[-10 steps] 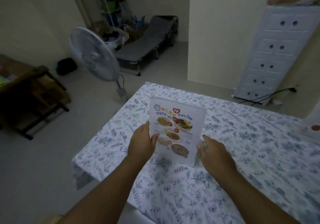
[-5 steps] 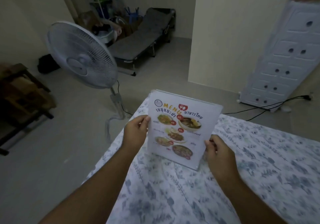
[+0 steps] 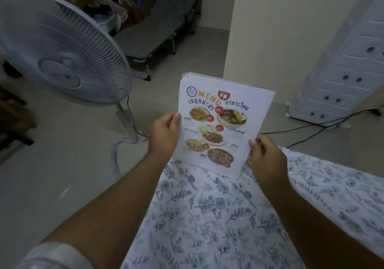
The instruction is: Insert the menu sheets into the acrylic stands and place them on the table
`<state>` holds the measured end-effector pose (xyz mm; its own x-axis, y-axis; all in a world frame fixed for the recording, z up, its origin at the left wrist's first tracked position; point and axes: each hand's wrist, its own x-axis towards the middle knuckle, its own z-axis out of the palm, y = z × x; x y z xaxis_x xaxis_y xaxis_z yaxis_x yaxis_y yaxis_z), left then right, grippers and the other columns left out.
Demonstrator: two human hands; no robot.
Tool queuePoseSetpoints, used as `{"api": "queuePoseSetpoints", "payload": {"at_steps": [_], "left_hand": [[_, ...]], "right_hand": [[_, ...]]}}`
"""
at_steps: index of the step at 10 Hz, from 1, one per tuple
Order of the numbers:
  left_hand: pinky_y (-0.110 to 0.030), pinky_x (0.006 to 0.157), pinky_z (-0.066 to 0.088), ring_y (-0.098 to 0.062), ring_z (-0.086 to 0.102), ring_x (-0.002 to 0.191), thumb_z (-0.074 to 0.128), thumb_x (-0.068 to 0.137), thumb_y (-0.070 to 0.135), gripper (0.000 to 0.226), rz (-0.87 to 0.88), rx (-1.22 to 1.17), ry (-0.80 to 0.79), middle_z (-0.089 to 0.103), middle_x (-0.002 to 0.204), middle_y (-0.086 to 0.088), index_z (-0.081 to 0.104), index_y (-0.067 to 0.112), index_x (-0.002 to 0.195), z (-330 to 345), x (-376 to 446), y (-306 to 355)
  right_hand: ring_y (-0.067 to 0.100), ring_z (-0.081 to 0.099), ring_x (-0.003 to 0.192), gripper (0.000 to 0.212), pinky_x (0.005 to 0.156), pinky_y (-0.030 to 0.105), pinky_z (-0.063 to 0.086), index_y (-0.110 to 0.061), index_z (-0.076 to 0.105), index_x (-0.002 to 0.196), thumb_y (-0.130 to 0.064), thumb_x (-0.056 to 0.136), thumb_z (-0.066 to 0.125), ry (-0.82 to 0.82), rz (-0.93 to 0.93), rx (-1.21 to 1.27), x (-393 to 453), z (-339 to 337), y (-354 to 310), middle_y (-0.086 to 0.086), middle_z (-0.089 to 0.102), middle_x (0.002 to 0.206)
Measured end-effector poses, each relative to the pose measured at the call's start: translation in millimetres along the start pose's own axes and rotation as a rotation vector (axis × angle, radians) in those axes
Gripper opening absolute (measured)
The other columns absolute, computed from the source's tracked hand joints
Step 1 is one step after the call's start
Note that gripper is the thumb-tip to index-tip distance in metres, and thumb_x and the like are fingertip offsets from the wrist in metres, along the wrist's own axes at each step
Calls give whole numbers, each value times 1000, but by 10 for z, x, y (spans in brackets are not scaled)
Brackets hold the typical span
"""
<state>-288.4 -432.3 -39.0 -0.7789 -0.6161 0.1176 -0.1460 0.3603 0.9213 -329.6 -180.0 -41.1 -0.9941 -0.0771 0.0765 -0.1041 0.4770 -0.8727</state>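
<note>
An acrylic stand (image 3: pixel 220 127) with a colourful menu sheet inside stands upright at the far corner of the table (image 3: pixel 207 216), which wears a blue floral cloth. My left hand (image 3: pixel 164 133) grips the stand's left edge at mid height. On the right edge, lower down, my right hand (image 3: pixel 264 154) holds it with the thumb on the front. The stand's bottom edge is at the cloth; I cannot tell whether it touches.
A white pedestal fan (image 3: pixel 62 48) stands on the floor close to the table's left corner. A grey folding cot (image 3: pixel 158 25) lies farther back. At the right a white plastic drawer cabinet (image 3: pixel 340 65) stands by the wall, with black cables (image 3: pixel 311 127) across the floor.
The stand has travelled with both hands from the middle of the table toward its far corner near the fan. Both hands kept their grip on its sides.
</note>
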Motion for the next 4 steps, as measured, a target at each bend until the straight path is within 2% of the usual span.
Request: {"api": "queuePoseSetpoints", "payload": {"at_steps": [1, 2, 3, 4], "left_hand": [[-31, 62, 47, -9, 59, 67, 51, 106, 32, 34, 32, 23, 34, 74, 79, -2, 77, 11, 103, 28, -11, -65], [-33, 64, 50, -14, 63, 70, 49, 106, 34, 35, 20, 37, 24, 75, 82, -2, 77, 13, 105, 32, -42, -42], [-42, 83, 59, -25, 72, 94, 44, 104, 43, 41, -10, 113, 7, 79, 103, -4, 73, 17, 117, -25, -183, 98], [-38, 98, 53, -26, 68, 117, 44, 105, 44, 44, -44, 172, 22, 75, 126, -3, 67, 20, 134, -60, -341, 265]], "right_hand": [[-10, 63, 70, 14, 55, 4, 45, -17, 66, 97, -21, 103, 54, 30, -20, 14, -25, 13, 26, -18, 66, 83], [-8, 63, 70, 15, 55, 4, 44, -17, 67, 99, -23, 103, 54, 12, -9, -8, -31, -17, 4, -19, 65, 82], [4, 65, 82, 20, 57, 11, 42, -19, 67, 112, -27, 104, 52, -96, 19, -36, -76, -147, -98, -14, 68, 88], [13, 66, 96, 32, 71, 23, 45, -22, 61, 131, -35, 104, 50, -183, 37, -102, -165, -345, -138, -8, 71, 107]]}}
